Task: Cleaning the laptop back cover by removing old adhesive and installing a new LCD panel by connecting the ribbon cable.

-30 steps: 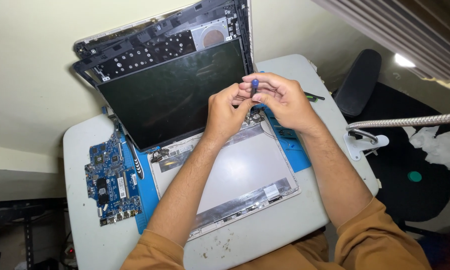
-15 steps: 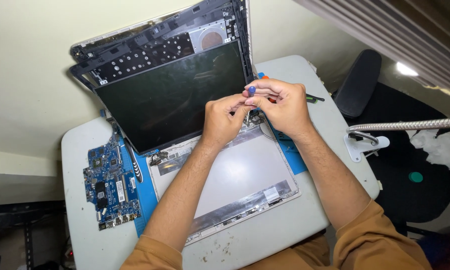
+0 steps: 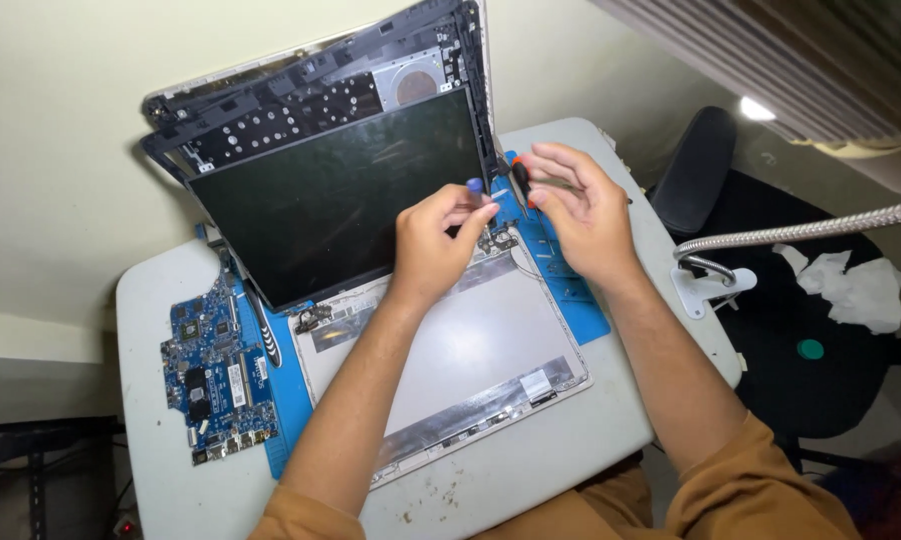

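Screwdriver [image 3: 520,181] in right hand [image 3: 581,215]; left hand [image 3: 434,245] pinching blue-tipped tool [image 3: 476,187]

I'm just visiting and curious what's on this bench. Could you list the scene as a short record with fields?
Left hand: pinches a small blue-capped tool
Right hand: holds a black-and-orange screwdriver
Beneath the hands: opened silver laptop lid shell
Behind: dark flat display panel, propped up
Left side: blue circuit board
Surface: white round-cornered table with a blue work mat
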